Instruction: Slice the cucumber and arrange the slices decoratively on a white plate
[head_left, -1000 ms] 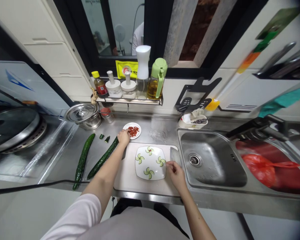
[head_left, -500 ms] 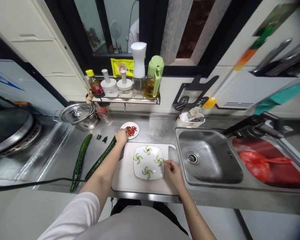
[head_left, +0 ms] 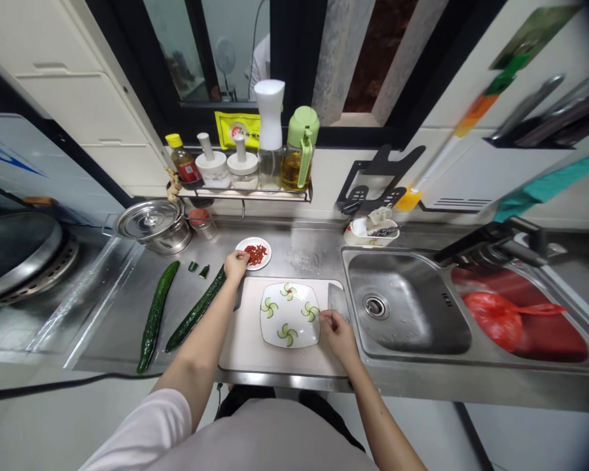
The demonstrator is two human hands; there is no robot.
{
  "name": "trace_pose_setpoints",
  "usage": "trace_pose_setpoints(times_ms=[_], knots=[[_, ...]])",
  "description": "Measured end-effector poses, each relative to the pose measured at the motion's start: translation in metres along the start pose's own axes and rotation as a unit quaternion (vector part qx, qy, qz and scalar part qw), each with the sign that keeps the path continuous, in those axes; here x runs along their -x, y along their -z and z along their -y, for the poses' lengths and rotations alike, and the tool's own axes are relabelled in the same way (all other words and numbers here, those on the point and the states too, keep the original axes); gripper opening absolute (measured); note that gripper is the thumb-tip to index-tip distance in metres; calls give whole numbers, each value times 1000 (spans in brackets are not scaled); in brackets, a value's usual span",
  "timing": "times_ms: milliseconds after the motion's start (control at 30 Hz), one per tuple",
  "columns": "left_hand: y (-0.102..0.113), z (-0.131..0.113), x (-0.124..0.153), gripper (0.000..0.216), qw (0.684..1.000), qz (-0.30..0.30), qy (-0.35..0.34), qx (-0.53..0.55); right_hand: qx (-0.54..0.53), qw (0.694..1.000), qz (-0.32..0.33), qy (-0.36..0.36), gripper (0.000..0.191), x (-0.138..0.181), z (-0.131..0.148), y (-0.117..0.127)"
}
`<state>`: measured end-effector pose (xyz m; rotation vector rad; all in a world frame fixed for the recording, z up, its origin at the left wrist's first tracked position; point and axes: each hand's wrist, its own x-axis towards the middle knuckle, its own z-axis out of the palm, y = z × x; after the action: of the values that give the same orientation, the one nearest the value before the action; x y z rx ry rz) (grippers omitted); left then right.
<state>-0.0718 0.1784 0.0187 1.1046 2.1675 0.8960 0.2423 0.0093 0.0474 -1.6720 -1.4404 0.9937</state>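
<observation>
A squarish white plate [head_left: 275, 332] rests on the pale cutting board [head_left: 245, 350]. On it are several pinwheels of green cucumber slices [head_left: 288, 335]; the top one has a small red bit at its middle. My left hand [head_left: 236, 265] is closed at the left edge of a small white dish [head_left: 267, 261] of red pieces [head_left: 256, 254]; its fingertips are at the pieces, and anything pinched in them is too small to see. Close by the plate's right rim, my right hand [head_left: 339, 335] has its thumb and fingers pinched together. A broad knife blade [head_left: 338, 299] lies behind it.
Two cucumbers [head_left: 158, 317] lie left of the board, near small cut ends [head_left: 204, 271]. A lidded steel pot [head_left: 164, 235] stands behind them. To the right is a sink [head_left: 407, 327], with a red plastic bag [head_left: 495, 320] beyond. A shelf of seasonings [head_left: 243, 173] hangs above.
The view has shifted slightly. My left hand stays at the dish of red pieces, and my right hand stays pinched beside the plate. The cucumber pinwheels look unchanged.
</observation>
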Motion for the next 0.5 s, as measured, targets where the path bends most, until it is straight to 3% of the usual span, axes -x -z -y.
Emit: trace_pose_setpoints(times_ms=[167, 267, 400, 500], knots=[[-7, -1, 10, 12, 956, -2, 101, 275, -7, 1000, 0, 11, 41, -4, 8, -2], [0, -7, 15, 17, 932, 34, 132, 336, -10, 1000, -3, 14, 41, -5, 11, -3], [14, -21, 32, 24, 869, 117, 168, 450, -20, 1000, -2, 13, 36, -11, 17, -5], [17, -35, 62, 26, 858, 148, 139, 472, -38, 999, 5, 21, 31, -19, 32, -6]])
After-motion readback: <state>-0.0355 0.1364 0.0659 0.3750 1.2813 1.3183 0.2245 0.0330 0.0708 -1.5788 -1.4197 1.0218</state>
